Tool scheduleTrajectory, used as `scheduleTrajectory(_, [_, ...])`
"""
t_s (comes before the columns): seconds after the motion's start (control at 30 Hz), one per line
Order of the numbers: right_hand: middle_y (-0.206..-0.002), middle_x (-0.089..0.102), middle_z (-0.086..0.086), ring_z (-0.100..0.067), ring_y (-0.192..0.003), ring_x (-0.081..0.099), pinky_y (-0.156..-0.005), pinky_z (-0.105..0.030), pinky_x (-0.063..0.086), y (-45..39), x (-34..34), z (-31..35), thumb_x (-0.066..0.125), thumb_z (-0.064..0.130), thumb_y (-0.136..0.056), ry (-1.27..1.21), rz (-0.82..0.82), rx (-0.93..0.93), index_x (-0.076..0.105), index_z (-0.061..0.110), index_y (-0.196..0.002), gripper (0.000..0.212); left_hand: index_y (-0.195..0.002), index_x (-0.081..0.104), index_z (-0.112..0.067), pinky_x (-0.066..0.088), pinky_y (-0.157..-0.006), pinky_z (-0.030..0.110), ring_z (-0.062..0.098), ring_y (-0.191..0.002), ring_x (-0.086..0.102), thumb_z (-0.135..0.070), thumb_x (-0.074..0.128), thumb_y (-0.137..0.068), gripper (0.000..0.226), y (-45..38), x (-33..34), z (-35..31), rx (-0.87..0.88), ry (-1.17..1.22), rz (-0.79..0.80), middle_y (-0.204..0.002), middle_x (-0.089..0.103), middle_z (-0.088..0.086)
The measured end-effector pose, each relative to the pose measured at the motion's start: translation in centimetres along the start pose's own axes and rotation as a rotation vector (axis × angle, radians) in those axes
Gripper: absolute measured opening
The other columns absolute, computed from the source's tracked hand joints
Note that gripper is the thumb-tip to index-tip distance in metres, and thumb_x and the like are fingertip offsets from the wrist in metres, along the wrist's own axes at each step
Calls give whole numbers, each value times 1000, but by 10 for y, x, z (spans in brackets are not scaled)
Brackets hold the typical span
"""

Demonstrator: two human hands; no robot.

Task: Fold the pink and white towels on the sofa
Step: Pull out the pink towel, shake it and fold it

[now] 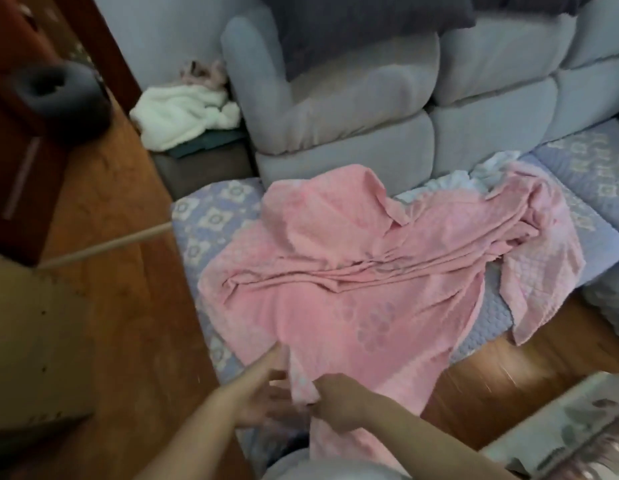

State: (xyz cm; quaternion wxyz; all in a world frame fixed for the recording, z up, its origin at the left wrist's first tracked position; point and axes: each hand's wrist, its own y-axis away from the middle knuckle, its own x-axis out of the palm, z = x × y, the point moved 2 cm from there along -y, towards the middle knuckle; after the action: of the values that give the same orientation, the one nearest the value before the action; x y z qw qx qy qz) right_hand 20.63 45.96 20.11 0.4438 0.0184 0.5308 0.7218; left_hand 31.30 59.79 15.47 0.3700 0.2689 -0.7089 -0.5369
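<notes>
Nearest the camera, the near edge of the large pink terry towel [353,271] is pinched by the curled fingers of the right hand [339,400], while the left hand [263,389] is held just beside it with fingers extended and relaxed, touching the cloth from the side. From this grip a narrow strip is seen hanging below the fingers; if only this strip is lifted, the soft, heavy cloth is judged likely to slide off the seat onto the polished wooden floor [128,306], since much of it is still bunched. Beyond the fingers, the towel is spread in ridged creases across the quilted lilac seat cover with white flower shapes [211,220], its embossed pattern faintly showing. Farther off, to the right, a crumpled white towel [488,171] is partly buried under the pink one, so it could be dragged along. Behind it rises the padded grey sofa [370,109]
</notes>
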Motion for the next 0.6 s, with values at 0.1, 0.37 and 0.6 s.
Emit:
scheduleTrajectory(0.1, [-134, 58, -17, -35, -121, 57, -91, -36, 43, -1, 17, 23, 54, 34, -100, 15, 41, -60, 53, 7, -134, 44, -93, 72, -5, 56, -65, 39, 27, -64, 71, -19, 79, -81, 20, -2, 30, 16, 193, -60, -116, -78, 73, 13])
scheduleTrajectory(0.37, [-126, 64, -11, -23, -103, 62, -90, -30, 50, 17, 18, -76, 54, 22, -99, -401, -58, 216, 60, 12, -135, 38, -113, 52, 12, 56, -79, 42, 39, -95, 71, 6, 48, -94, 20, -16, -82, 81, 377, -797, -1043, -101, 65, 33])
scheduleTrajectory(0.6, [-145, 55, -9, -21, -128, 54, -108, -28, 40, 91, 5, -321, 47, 21, -105, -107, -115, 514, 54, 11, -142, 39, -127, 52, 1, 45, -98, 43, 44, -121, 55, -15, 58, -91, 41, -34, -22, 91, 122, -821, -1045, -132, 53, 32])
